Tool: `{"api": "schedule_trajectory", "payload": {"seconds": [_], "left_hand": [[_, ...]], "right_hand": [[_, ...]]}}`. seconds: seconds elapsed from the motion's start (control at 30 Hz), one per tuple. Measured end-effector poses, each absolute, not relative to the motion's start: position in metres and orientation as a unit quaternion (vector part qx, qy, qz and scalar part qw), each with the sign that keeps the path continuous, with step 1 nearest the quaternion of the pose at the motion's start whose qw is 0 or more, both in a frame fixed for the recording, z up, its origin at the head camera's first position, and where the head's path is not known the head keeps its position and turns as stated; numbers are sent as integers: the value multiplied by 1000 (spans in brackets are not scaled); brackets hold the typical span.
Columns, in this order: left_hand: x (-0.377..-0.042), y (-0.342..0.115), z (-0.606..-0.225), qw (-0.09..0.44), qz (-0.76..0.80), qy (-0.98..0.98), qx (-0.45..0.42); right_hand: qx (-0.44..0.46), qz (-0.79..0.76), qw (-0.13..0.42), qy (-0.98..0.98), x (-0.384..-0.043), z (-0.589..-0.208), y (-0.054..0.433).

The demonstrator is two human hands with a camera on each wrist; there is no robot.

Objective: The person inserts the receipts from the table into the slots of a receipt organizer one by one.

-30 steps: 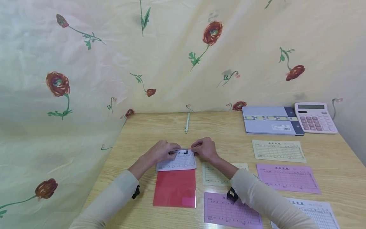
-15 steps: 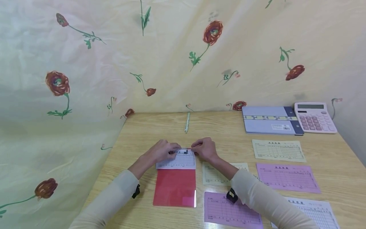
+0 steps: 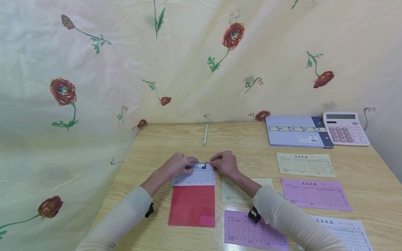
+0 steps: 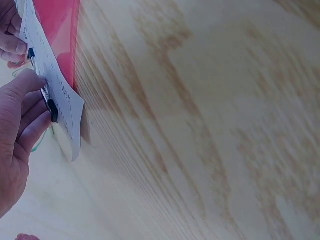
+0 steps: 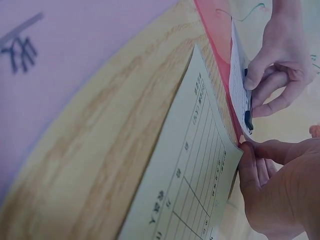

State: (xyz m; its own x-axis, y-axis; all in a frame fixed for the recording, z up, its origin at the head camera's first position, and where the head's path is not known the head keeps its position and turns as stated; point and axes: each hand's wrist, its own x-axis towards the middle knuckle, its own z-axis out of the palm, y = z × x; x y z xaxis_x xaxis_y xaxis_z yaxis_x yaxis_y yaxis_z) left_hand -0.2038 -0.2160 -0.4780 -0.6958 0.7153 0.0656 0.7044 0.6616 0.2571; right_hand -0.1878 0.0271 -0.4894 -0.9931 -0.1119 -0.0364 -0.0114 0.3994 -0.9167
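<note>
A red plastic folder (image 3: 191, 205) lies on the table before me, with a white printed form (image 3: 196, 177) over its far part. Along the form's top edge runs a slim metal clip with black ends (image 4: 53, 111). My left hand (image 3: 179, 165) pinches this clip, thumb on top and fingers beneath, as the left wrist view shows. With thumb and fingertips my right hand (image 3: 225, 164) pinches the top right corner of the red folder beside the form. In the left wrist view the form's free corner curls up a little.
Right of the folder lie a pale green form (image 3: 237, 191) and a purple form (image 3: 251, 230), partly under my right forearm. Another green form (image 3: 306, 165), purple form (image 3: 317, 194) and white form (image 3: 342, 230) lie farther right. Behind are a pen (image 3: 205, 134), blue binder (image 3: 292, 136) and calculator (image 3: 345, 129).
The white form's near edge has shifted slightly away from me over the red folder. Both hands have kept their places.
</note>
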Motion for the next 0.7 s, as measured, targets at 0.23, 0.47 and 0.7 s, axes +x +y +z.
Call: {"api": "schedule_trajectory", "payload": {"seconds": [0.23,0.47,0.7], "left_hand": [[-202,-215,-474,30,131,916,379],[-202,-215,-474,35,125,920,369],[-200,-215,-477,32,122,922,367]], "right_hand": [[-45,-535,59,841,-191,-487,28],[-86,-501,42,860,-196,-480,39],[-112,-492,29,863,-198,-476,62]]}}
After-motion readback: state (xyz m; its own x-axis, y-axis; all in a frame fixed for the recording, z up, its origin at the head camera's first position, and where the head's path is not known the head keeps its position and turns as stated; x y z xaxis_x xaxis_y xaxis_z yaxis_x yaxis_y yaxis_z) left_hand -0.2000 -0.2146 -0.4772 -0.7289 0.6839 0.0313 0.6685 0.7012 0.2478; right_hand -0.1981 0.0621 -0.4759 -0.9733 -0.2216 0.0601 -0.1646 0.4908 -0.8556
